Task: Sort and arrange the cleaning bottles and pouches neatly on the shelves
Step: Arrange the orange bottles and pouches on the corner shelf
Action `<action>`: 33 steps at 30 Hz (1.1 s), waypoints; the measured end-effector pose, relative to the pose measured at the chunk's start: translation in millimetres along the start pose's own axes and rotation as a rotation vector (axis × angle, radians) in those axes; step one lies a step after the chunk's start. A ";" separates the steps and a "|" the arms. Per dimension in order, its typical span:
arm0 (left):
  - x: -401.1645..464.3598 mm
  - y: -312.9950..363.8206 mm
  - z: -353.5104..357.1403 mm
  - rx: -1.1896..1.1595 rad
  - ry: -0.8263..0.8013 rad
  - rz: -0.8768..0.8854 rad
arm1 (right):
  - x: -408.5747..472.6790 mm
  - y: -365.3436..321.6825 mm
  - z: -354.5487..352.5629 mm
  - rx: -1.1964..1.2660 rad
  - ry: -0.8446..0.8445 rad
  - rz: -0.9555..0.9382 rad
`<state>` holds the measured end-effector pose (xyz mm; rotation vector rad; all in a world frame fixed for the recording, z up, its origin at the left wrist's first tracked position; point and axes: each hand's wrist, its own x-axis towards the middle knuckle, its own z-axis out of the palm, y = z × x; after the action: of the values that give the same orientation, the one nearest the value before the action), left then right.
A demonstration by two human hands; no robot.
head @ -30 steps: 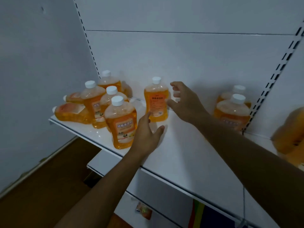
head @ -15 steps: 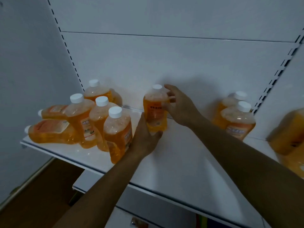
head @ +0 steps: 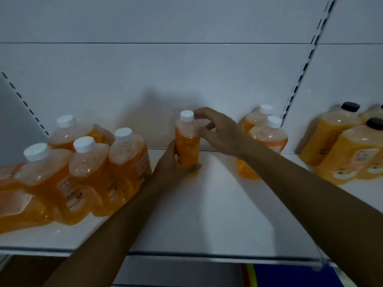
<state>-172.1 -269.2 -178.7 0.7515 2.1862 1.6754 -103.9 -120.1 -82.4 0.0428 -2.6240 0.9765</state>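
1. We see one white shelf (head: 217,220) under both hands.
2. Two black-capped jugs (head: 350,154) stand far right of our right hand (head: 219,131).
3. Four upright white-capped bottles (head: 124,160) crowd left of our left hand (head: 172,168); two more (head: 267,135) stand behind the right wrist.
4. One bottle (head: 187,141) stands between the hands: left fingers wrap its base, right fingertips touch its neck.

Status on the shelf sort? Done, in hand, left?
Done: four white-capped bottles stand grouped at left, two more at right. In hand: the left hand grips the base of a lone orange bottle mid-shelf, the right hand at its shoulder. Left: toppled bottles at far left to stand up. No pouches visible.
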 end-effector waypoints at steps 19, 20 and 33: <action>41.3 -7.5 9.8 -0.026 -0.180 0.117 | 2.2 -7.6 -59.7 -0.463 -0.069 0.106; 44.7 -8.4 10.3 -0.071 -0.154 0.089 | 4.5 -5.6 -63.2 -0.468 -0.075 0.114; 60.7 2.3 46.6 0.085 -0.009 0.151 | 6.7 15.8 -81.9 -0.626 -0.029 0.142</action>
<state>-197.4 -197.1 -184.5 0.9679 2.2567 1.6524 -87.6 -55.0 -32.4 -0.2842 -2.8654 0.1556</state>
